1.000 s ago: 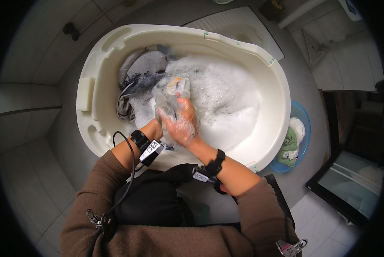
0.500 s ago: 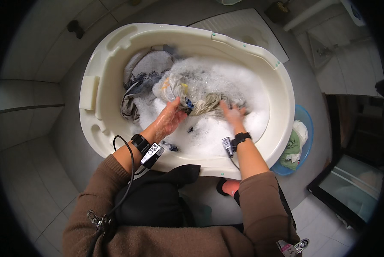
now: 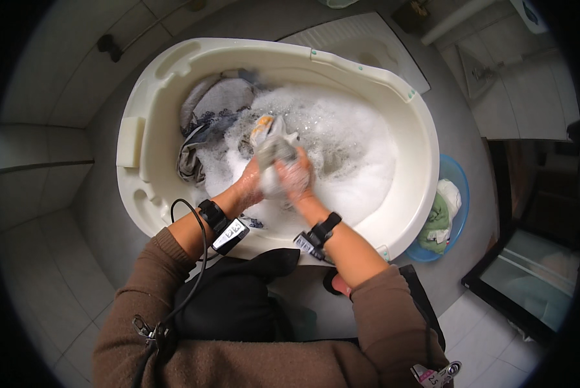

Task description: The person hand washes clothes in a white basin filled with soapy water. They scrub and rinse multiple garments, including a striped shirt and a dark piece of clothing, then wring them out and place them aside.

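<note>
A wet, pale grey garment is bunched up between my two hands, just above the suds in the cream bathtub. My left hand is closed on its left side, and my right hand grips it from the right. Motion blurs the bundle and some of my fingers. A part with an orange print sticks out beyond my hands. Thick white foam covers much of the water. At the tub's left end lies a heap of grey and dark blue clothes, partly out of the foam.
Right of the tub stands a blue basin holding green and white cloths. A black-framed glass panel is at the far right. Behind the tub lies a pale ribbed tray. A cream block sits on the tub's left rim.
My right hand has swung left to meet my left hand. The garment, stretched out between them before, is now gathered into a bundle in both hands.
</note>
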Demonstrator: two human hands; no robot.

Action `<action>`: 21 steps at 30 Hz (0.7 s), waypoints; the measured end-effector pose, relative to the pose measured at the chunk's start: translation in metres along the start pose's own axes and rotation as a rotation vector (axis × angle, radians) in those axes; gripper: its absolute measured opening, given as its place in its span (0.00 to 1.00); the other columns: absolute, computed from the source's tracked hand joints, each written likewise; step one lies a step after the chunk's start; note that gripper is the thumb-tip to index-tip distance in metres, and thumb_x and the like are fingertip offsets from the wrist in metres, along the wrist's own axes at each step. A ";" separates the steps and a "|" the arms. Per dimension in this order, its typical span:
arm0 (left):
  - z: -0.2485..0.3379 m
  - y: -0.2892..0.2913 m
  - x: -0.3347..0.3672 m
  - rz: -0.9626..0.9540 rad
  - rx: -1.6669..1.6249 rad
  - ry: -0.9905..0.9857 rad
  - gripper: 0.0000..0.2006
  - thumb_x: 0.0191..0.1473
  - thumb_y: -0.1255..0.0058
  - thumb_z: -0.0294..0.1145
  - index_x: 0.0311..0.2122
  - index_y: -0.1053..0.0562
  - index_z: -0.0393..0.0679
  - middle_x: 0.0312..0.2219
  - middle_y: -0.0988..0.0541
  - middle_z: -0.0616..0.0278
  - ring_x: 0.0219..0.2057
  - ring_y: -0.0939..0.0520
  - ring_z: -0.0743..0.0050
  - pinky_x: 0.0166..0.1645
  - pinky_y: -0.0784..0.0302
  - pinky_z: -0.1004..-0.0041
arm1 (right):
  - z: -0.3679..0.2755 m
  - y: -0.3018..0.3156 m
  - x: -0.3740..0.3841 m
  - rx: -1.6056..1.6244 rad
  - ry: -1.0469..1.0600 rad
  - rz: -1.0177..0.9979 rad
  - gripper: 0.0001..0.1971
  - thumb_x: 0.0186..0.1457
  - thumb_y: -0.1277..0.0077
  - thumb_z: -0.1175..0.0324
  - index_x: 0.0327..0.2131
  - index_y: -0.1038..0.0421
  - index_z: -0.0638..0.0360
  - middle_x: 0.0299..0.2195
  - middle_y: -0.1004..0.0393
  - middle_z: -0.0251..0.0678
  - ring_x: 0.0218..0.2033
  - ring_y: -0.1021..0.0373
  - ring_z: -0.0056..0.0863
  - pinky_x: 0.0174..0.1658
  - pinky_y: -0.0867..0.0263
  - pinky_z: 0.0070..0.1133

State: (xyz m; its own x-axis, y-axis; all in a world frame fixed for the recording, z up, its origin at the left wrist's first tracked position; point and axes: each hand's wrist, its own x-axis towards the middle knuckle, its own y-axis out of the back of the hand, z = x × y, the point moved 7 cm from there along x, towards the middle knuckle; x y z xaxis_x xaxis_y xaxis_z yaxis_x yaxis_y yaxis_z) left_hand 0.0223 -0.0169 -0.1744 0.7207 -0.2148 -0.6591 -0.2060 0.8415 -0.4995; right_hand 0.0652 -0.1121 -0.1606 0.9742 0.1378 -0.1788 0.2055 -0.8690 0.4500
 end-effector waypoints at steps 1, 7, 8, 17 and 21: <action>0.002 -0.002 0.002 0.014 0.123 -0.047 0.23 0.61 0.57 0.46 0.54 0.38 0.41 0.40 0.26 0.52 0.38 0.20 0.65 0.44 0.17 0.65 | 0.023 0.007 0.015 -0.062 -0.069 0.008 0.23 0.48 0.43 0.60 0.45 0.33 0.65 0.38 0.25 0.49 0.39 0.28 0.45 0.44 0.31 0.33; 0.002 -0.014 0.006 0.104 0.609 -0.243 0.22 0.58 0.47 0.37 0.53 0.35 0.38 0.44 0.25 0.62 0.42 0.25 0.76 0.47 0.27 0.74 | 0.085 0.085 0.029 -0.883 0.141 -0.133 0.20 0.55 0.48 0.54 0.46 0.28 0.56 0.50 0.33 0.48 0.49 0.33 0.42 0.54 0.39 0.35; 0.005 -0.015 0.005 0.099 0.770 -0.273 0.22 0.57 0.46 0.38 0.52 0.34 0.38 0.44 0.25 0.63 0.43 0.25 0.77 0.47 0.27 0.74 | 0.084 0.101 0.027 -0.981 0.107 -0.125 0.21 0.57 0.49 0.52 0.47 0.29 0.57 0.49 0.31 0.46 0.49 0.32 0.38 0.54 0.38 0.35; 0.018 -0.111 -0.065 -0.570 1.433 -1.140 0.19 0.49 0.41 0.35 0.46 0.27 0.41 0.44 0.26 0.52 0.51 0.31 0.48 0.57 0.35 0.57 | 0.007 0.106 0.005 0.622 -0.519 -0.427 0.20 0.58 0.47 0.61 0.47 0.35 0.67 0.40 0.26 0.40 0.38 0.27 0.26 0.41 0.29 0.23; 0.023 -0.120 -0.070 -0.723 1.531 -0.672 0.22 0.53 0.45 0.48 0.44 0.26 0.39 0.36 0.26 0.48 0.42 0.27 0.42 0.50 0.29 0.58 | -0.051 0.141 -0.017 0.634 -0.370 -0.335 0.22 0.53 0.45 0.71 0.50 0.39 0.67 0.42 0.29 0.41 0.40 0.29 0.28 0.45 0.30 0.23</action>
State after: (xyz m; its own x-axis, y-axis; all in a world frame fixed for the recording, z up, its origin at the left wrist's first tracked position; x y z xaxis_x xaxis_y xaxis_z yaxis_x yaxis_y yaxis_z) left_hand 0.0117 -0.0910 -0.0553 0.5766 -0.8145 -0.0652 0.6739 0.4289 0.6015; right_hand 0.0824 -0.2128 -0.0494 0.7530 0.3691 -0.5447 0.2810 -0.9289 -0.2410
